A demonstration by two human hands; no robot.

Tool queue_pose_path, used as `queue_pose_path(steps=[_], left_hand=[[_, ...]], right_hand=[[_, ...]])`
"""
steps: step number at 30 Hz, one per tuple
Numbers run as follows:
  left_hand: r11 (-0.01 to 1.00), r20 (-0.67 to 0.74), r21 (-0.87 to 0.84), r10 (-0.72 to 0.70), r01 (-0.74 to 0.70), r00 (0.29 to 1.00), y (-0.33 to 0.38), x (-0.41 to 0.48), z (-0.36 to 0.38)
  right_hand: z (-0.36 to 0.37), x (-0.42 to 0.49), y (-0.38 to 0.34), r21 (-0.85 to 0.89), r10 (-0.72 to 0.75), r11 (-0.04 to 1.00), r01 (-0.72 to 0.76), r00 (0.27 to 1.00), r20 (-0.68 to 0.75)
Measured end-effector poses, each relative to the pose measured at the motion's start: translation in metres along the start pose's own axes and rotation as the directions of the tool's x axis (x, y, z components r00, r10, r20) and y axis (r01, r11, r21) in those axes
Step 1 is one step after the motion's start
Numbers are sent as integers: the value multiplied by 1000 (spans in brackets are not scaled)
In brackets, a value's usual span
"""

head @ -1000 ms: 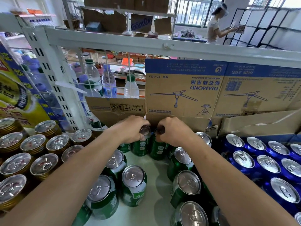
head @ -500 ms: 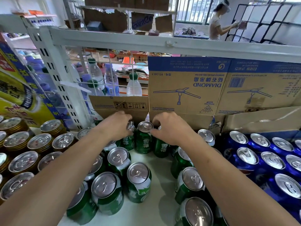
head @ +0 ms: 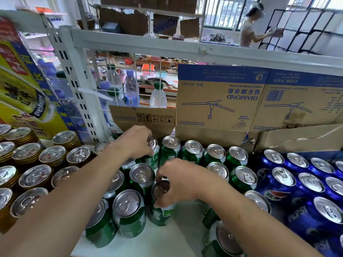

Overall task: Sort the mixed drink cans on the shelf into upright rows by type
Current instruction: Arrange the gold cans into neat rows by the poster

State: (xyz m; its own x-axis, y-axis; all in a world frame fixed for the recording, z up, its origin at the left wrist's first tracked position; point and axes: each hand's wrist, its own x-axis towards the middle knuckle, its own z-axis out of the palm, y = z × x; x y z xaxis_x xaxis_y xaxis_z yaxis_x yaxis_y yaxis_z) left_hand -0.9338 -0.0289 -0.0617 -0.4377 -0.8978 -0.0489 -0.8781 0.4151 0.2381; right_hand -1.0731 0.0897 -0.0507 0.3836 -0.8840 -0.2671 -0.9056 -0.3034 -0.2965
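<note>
Several green cans [head: 193,151] stand upright in the middle of the white shelf [head: 172,236]. Gold cans [head: 53,156] fill the left side and blue cans [head: 284,179] the right. My left hand [head: 137,141] grips the top of a green can [head: 152,145] in the back row, against the cardboard. My right hand [head: 180,180] is curled over the rim of another green can [head: 161,212] nearer the front, fingers and thumb round its top. That can stands upright beside two green cans to its left.
Cardboard boxes [head: 222,101] line the back of the shelf behind the cans. A white shelf upright [head: 74,86] and wire grid with water bottles [head: 157,95] stand at the back left. A yellow poster [head: 20,93] hangs at far left. A person [head: 248,28] works in the background.
My right hand has left the back row and come toward me onto a front green can. My left hand shifted slightly left along the back row. More green cans show upright at the back.
</note>
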Motion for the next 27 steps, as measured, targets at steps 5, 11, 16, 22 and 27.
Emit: queue_pose_path(steps=[5,11,16,22,27], left_hand=[[999,-67,-28,20,-22,998,10,-4,-18],[995,-179,-73,60,-74,982,18,-17,-47],[987,-242,-111,88,-117,966,29,-30,-70],[966,-196,-183,149,-185,969,46,-42,-76],[963,-97,-197,169,-185,981,48,-43,-56]], right_hand=[[9,-4,0,-22,-15,1000,14,997,-79],[0,-17,18,218,140,972,-89,962,-234],[-20,-27,39,345,274,924,-165,914,-299],[-25,-27,49,360,360,904,-232,867,-346],[-18,-28,47,294,304,932,-213,900,-313]])
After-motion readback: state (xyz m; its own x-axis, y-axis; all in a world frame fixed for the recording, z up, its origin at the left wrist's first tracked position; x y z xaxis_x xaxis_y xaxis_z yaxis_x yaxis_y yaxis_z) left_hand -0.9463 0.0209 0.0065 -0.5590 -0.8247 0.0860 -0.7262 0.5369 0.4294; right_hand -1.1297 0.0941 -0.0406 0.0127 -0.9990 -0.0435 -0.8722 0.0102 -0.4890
